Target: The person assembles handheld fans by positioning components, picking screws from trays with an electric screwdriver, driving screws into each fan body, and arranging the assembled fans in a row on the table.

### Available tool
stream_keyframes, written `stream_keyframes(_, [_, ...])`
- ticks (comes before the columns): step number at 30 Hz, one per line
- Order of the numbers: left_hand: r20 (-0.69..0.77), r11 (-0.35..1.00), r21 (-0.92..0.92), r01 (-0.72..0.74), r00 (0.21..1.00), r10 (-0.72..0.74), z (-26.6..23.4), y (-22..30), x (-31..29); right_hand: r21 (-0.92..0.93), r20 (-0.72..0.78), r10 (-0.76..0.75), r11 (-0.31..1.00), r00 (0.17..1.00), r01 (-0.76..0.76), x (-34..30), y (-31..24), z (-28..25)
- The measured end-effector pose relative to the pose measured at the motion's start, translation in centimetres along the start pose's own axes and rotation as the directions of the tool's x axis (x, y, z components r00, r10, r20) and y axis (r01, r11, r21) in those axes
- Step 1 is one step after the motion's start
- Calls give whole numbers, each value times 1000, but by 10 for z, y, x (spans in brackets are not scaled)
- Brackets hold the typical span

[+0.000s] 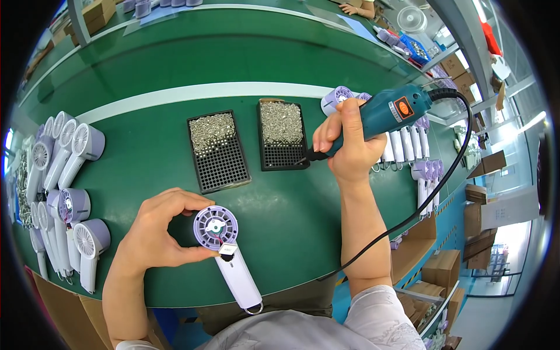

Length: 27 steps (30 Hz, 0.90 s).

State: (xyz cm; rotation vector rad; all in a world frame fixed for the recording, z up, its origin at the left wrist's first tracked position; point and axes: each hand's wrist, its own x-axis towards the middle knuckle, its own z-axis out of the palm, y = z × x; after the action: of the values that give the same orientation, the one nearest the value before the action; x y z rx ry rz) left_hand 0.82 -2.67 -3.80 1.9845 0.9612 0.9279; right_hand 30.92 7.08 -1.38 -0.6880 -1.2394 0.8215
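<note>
My left hand point(160, 230) pinches a handheld fan point(216, 227) by its round purple head. The fan's back is uncovered, showing a motor, thin wires and a small white piece at the neck. Its white handle point(240, 280) points toward my body and ends in a metal ring. In my right hand point(353, 143) is a teal electric screwdriver point(392, 111), its black nose reaching down to the left. The bit's tip is over the lower right corner of the right black screw tray point(284, 157). A second black screw tray point(223, 172) lies to its left. Both hold heaps of small silver screws.
Several purple and white fans point(87, 143) crowd the left side of the green table point(303, 227). More fans point(402, 146) lie at the right. A black cable point(449, 175) loops from the screwdriver past my right forearm. Across the table a person's hand point(350, 9) shows. Cardboard boxes point(440, 268) stand lower right.
</note>
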Motion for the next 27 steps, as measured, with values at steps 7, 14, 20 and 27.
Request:
stream_keyframes(7, [9,1000,-20,8,1000,-7,-1,-1,0,56,50,14,998,999,-16,-3,1,0])
stream_keyframes(14, [4,1000,-17,3,1000,-3,-1,2,-3,-67,3,-76,995,997,77,-6,-15,9])
stream_keyframes(20, [19,1000,-21,9,1000,-9,-3,-2,-5,211,-44,-65,975,997,73,-8,-38,23])
stream_keyframes(27, [11,1000,-19,0,1000,0,1,-7,-5,413,210,-35,909,977,-57,-32,-60,81])
